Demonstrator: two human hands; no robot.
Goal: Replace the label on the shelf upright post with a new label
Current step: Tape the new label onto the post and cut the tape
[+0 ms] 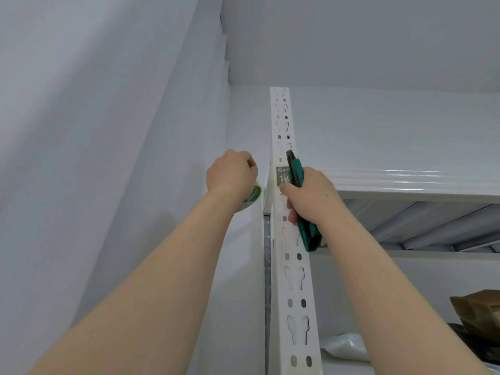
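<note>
Your right hand (311, 196) is wrapped around a green box cutter (297, 175), fingers curled round the handle and the thumb side up against the white post (295, 293). The cutter's black tip points up past your knuckles and lies over the front of the post, and the butt end sticks out below your wrist. The grey label (282, 176) sits on the post just left of your right thumb, and the cutter covers its right edge, so only "1-" and part of another character can be read. Whether a blade is out is too small to tell.

Your left hand (231, 174) is off to the left of the post, not touching it, balled up with the fingers curled in. It's holding a roll of tape (252, 197) with a green and yellowish side that pokes out under the palm.

Right of your right hand, a white shelf (405, 182) runs off from the post. Down below your right forearm there's a brown paper bag (479, 309) and a white plastic bag (347, 345) on a lower level.
</note>
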